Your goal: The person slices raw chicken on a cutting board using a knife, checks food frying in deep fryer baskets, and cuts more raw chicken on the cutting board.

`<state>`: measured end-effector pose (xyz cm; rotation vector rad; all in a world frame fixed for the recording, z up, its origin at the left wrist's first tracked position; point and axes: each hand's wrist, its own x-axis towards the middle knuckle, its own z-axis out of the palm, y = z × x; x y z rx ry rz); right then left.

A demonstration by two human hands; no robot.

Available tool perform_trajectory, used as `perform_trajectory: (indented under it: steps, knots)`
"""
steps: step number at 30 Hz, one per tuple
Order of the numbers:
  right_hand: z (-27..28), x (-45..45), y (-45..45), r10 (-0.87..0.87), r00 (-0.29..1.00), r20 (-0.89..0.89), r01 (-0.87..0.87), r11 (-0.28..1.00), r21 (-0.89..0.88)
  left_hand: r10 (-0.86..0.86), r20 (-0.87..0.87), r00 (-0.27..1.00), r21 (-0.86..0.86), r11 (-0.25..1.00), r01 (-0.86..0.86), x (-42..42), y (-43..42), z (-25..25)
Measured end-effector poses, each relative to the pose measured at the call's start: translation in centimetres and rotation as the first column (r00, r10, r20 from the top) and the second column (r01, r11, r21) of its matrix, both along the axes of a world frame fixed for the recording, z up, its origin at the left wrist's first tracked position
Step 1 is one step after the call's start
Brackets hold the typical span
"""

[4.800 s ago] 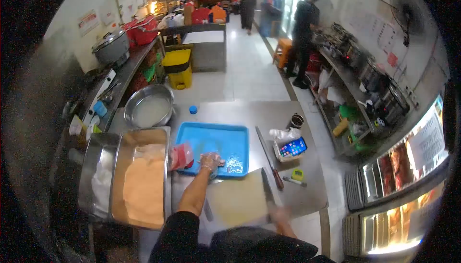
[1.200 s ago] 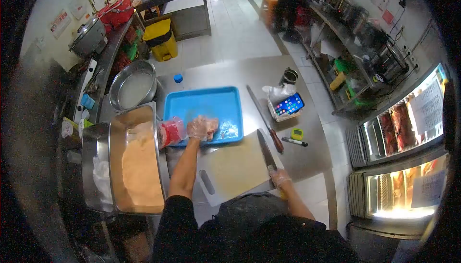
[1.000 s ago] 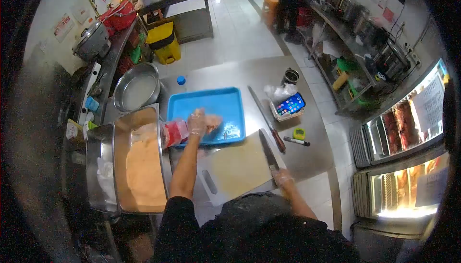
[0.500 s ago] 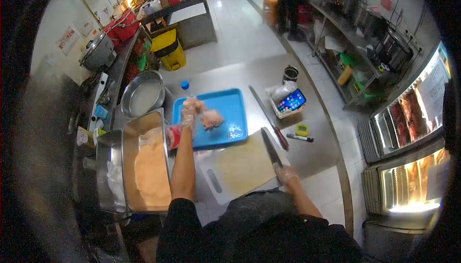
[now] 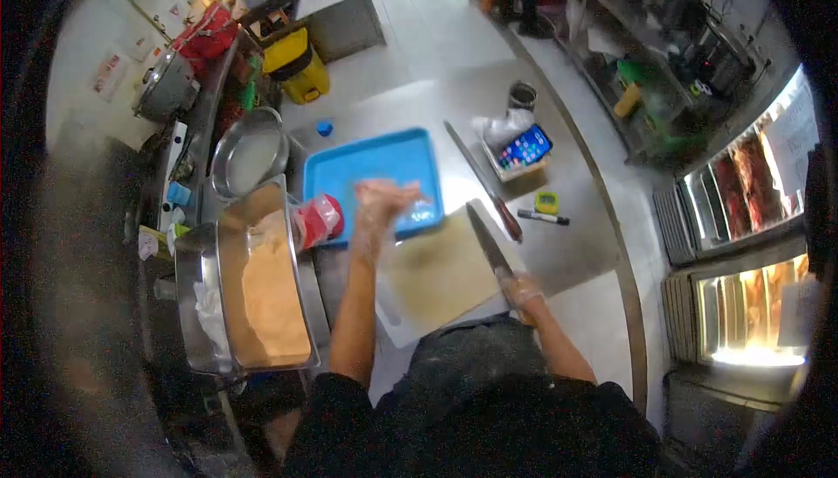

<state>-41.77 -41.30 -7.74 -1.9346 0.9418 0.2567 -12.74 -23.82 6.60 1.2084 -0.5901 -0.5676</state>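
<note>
My left hand (image 5: 375, 219), in a clear plastic glove, is closed on a piece of raw meat (image 5: 393, 192). It is over the near part of a blue tray (image 5: 325, 162), and motion blurs the fingers. In my right hand (image 5: 522, 289), also gloved, is the handle of a kitchen knife (image 5: 489, 244). Its blade points away from me over the right side of a white cutting board (image 5: 436, 279). A second knife (image 5: 476, 164) with a brown wooden handle lies on the steel table beyond the board.
Left of the tray are a red-and-clear plastic bag (image 5: 319, 220), a steel pan of orange-tan powder (image 5: 272, 303) and a round steel bowl (image 5: 250, 157). On the right sit a phone (image 5: 526, 147) on a small container, a yellow timer (image 5: 546, 202) and a black marker (image 5: 543, 217).
My left hand has lifted the meat from the tray's left side and moved right and toward me. My right hand still holds the knife in nearly the same place. The view has shifted slightly.
</note>
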Motion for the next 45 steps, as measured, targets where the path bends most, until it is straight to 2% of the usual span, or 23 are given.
perform_trajectory:
  steps: [1, 2, 3, 4, 5, 7, 8, 9, 11, 14, 17, 20, 21, 23, 26, 30, 32, 34, 38, 40, 41, 43, 45]
  knots:
    - [-1.1, -0.5, 0.3, -0.071, 0.996, -0.05, 0.067, 0.994, -0.092, -0.028, -0.09, 0.996, 0.018, 0.999, 0.029, -1.4, -0.1, -2.0]
    - [-2.1, -1.3, 0.1, -0.015, 0.999, -0.033, 0.01, 0.989, -0.148, -0.049, -0.181, 0.982, 0.035, 0.998, 0.056, -2.8, -0.3, -3.9]
    - [-2.9, -2.3, -0.4, 0.043, 0.999, -0.021, -0.047, 0.978, -0.204, 0.069, -0.359, 0.931, 0.039, 0.998, -0.058, -5.9, -0.3, -6.5]
    - [-3.4, -3.2, -0.6, 0.102, 0.995, -0.012, -0.102, 0.961, -0.256, 0.053, -0.35, 0.935, 0.06, 0.998, -0.034, -8.5, 0.0, -7.9]
    - [-3.1, -3.7, -1.0, 0.046, 0.999, -0.013, -0.048, 0.988, -0.145, 0.098, -0.486, 0.868, 0.076, 0.995, -0.069, -10.4, 0.5, -14.0]
    - [-3.0, -4.8, -0.6, 0.052, 0.999, -0.001, -0.051, 0.971, -0.235, 0.198, -0.212, 0.957, 0.5, 0.863, -0.068, -13.8, 3.2, -19.0]
    - [-1.8, -4.6, -0.6, 0.058, 0.998, 0.006, -0.054, 0.957, -0.286, 0.189, -0.056, 0.98, 0.667, 0.738, -0.104, -14.8, 3.0, -18.5]
    - [-0.5, -4.0, -1.0, 0.118, 0.986, -0.119, -0.145, 0.956, -0.253, 0.216, -0.037, 0.976, 0.736, 0.667, -0.12, -15.3, 2.8, -18.1]
    - [0.8, -3.8, -0.5, 0.175, 0.975, -0.138, -0.203, 0.954, -0.22, 0.286, 0.019, 0.958, 0.859, 0.486, -0.162, -15.6, 2.4, -11.7]
    - [1.6, -1.7, 1.2, 0.281, 0.951, -0.131, -0.305, 0.921, -0.242, 0.248, 0.199, 0.948, 0.874, 0.392, -0.286, -14.9, 3.5, -12.5]
    - [3.1, -1.0, 1.5, 0.34, 0.933, -0.122, -0.36, 0.898, -0.251, 0.088, 0.403, 0.911, 0.842, 0.355, -0.407, -13.9, 5.0, -15.7]
    - [-0.3, -3.3, -0.1, 0.401, 0.903, -0.157, -0.43, 0.824, -0.369, 0.13, 0.379, 0.916, 0.844, 0.358, -0.4, -13.0, 6.8, -16.0]
    - [-1.0, -3.7, -0.4, 0.374, 0.91, -0.177, -0.413, 0.846, -0.337, 0.113, 0.378, 0.919, 0.817, 0.427, -0.388, -12.8, 7.7, -15.6]
    - [-0.7, -4.5, -0.2, 0.32, 0.92, -0.225, -0.374, 0.889, -0.264, 0.169, 0.304, 0.938, 0.856, 0.384, -0.347, -12.8, 8.8, -16.0]
    - [-1.9, -5.9, -0.3, 0.339, 0.938, -0.075, -0.332, 0.813, -0.478, 0.205, 0.36, 0.91, 0.851, 0.326, -0.411, -12.8, 10.1, -17.7]
    - [-2.7, -6.4, -0.4, 0.347, 0.927, -0.145, -0.374, 0.81, -0.452, 0.347, 0.296, 0.89, 0.845, 0.339, -0.414, -13.3, 10.1, -16.3]
    - [0.1, -5.9, 0.4, 0.3, 0.93, -0.213, -0.365, 0.824, -0.432, 0.413, 0.256, 0.874, 0.852, 0.331, -0.406, -13.4, 10.1, -16.2]
    - [-0.1, -6.7, 0.6, 0.349, 0.922, -0.17, -0.386, 0.783, -0.488, 0.438, 0.265, 0.859, 0.856, 0.303, -0.419, -13.4, 10.5, -16.9]
    - [1.5, -6.6, 0.8, 0.353, 0.93, -0.102, -0.352, 0.774, -0.527, 0.21, 0.48, 0.852, 0.769, 0.367, -0.523, -13.6, 8.9, -15.1]
    - [0.5, -6.1, 0.8, 0.388, 0.921, -0.025, -0.345, 0.788, -0.51, 0.033, 0.632, 0.774, 0.676, 0.465, -0.572, -13.8, 6.2, -13.8]
    - [0.2, -5.7, 0.6, 0.402, 0.915, 0.013, -0.342, 0.794, -0.502, -0.022, 0.753, 0.657, 0.56, 0.545, -0.624, -13.7, 4.8, -16.1]
    - [2.4, -3.0, 1.6, 0.322, 0.946, -0.035, -0.302, 0.84, -0.451, -0.165, 0.784, 0.599, 0.556, 0.617, -0.558, -13.6, 1.1, -18.0]
    - [2.8, -1.0, 2.7, 0.279, 0.953, -0.113, -0.301, 0.86, -0.413, -0.37, 0.601, 0.708, 0.756, 0.551, -0.353, -13.3, -2.4, -16.3]
